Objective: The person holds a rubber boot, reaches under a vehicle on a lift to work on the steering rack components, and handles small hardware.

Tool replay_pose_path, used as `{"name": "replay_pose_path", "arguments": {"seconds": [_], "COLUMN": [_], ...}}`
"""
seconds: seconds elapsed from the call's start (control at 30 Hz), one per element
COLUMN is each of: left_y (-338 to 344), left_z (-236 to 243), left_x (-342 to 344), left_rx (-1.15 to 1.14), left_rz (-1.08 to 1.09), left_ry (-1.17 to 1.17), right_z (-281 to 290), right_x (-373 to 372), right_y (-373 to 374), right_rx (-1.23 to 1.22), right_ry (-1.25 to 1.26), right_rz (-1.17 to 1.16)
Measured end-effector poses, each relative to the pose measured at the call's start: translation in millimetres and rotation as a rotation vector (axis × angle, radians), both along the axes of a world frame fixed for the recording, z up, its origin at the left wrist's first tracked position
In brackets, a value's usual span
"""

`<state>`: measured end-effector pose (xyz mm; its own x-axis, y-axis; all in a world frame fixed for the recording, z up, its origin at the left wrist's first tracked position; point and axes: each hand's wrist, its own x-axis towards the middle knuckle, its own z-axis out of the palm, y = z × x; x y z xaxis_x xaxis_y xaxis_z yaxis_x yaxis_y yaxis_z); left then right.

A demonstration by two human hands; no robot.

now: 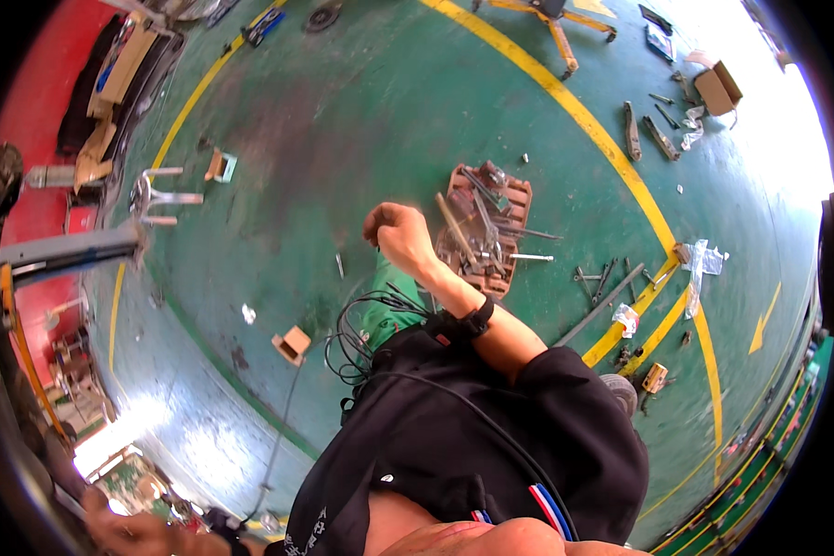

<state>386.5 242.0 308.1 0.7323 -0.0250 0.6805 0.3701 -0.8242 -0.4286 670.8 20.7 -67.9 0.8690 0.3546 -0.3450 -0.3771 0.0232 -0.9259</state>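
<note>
Many metal tools point(489, 236) heaped on reddish-brown tray point(521, 195); right hand point(402, 237) curled nearby, contents hidden; left hand point(132, 532) blurred, cannot tell.

White lettering point(307, 532) on black shirt point(565, 435), yellow arrow point(766, 320) on green floor point(361, 111)

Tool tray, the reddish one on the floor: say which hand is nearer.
Right. The right hand is just left of the tool tray in the picture; the left hand is far from it, at the lower-left edge.

left hand point(128, 531): blurred; right hand point(400, 235): palm hidden; yellow stand point(557, 33): cut off
</note>
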Motion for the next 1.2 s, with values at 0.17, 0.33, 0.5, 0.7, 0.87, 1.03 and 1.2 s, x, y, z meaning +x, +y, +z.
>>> {"name": "replay_pose_path", "arguments": {"seconds": [0.17, 0.33, 0.5, 0.7, 0.87, 1.03, 1.2], "left_y": [114.0, 286.1, 269.4, 280.8, 204.5, 165.3, 98.5], "left_z": [-214.9, -448.4, -417.8, -481.0, -444.0, -480.7, -462.2], "left_x": [78.2, 40.9, 109.8, 346.2, 534.5, 652.9, 746.5], "left_rx": [-0.565, -1.251, -1.576, -1.003, -1.038, -1.003, -1.039], "left_rz": [0.236, 1.181, 0.769, 0.725, 0.333, 0.32, 0.764], "left_ry": [0.14, 1.159, 1.333, 1.462, 1.23, 1.253, 1.646], "right_z": [11.5, 23.7, 37.1, 37.5, 5.5, -18.5, 4.5], "right_x": [68.5, 152.7, 206.6, 244.9, 323.9, 453.0, 592.4], "right_y": [24.3, 18.3, -32.0, -88.5, -127.9, -182.7, -245.9], "right_rx": [-0.022, -0.143, -0.258, -0.094, -0.191, -0.204, -0.297], "right_ry": [-0.121, -0.18, -0.285, -0.038, -0.11, -0.109, -0.135], "right_rz": [-0.116, -0.272, -0.551, -0.881, -0.972, -1.019, -0.98]}}
